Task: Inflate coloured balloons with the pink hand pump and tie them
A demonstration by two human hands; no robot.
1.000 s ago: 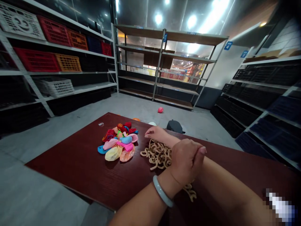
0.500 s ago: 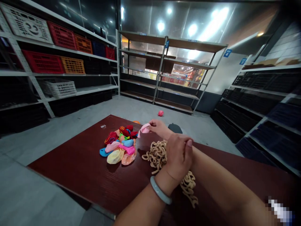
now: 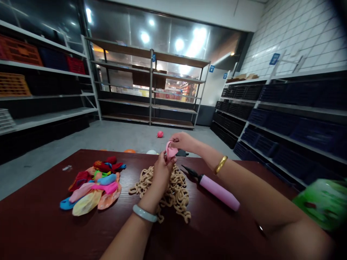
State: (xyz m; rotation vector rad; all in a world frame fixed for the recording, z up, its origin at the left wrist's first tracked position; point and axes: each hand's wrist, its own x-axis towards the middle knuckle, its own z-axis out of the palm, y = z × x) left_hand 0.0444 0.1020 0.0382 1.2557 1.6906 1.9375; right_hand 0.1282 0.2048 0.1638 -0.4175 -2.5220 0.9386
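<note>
A limp pink balloon (image 3: 171, 150) is held up between both hands above the far part of the table. My left hand (image 3: 162, 169), with a pale bangle on its wrist, pinches the balloon from below. From the right, my right hand (image 3: 182, 141) grips its upper edge; a gold bangle circles that wrist. Beneath my left forearm lies a heap of tan, knobbly cord (image 3: 180, 193). To its right rests a pink hand pump (image 3: 219, 193) with a black nozzle. On the left is a pile of colourful deflated balloons (image 3: 88, 193).
The dark red table (image 3: 40, 231) fills the foreground. A small red balloon (image 3: 160, 134) lies on the floor beyond, and an orange one (image 3: 129, 151) shows behind the table edge. A green bag (image 3: 322, 202) is at right. Shelves (image 3: 150, 86) with crates stand around.
My hands, crossed before, have separated, and my left hand now holds the pink balloon together with my right. The view has turned right, bringing the pump and green bag into sight.
</note>
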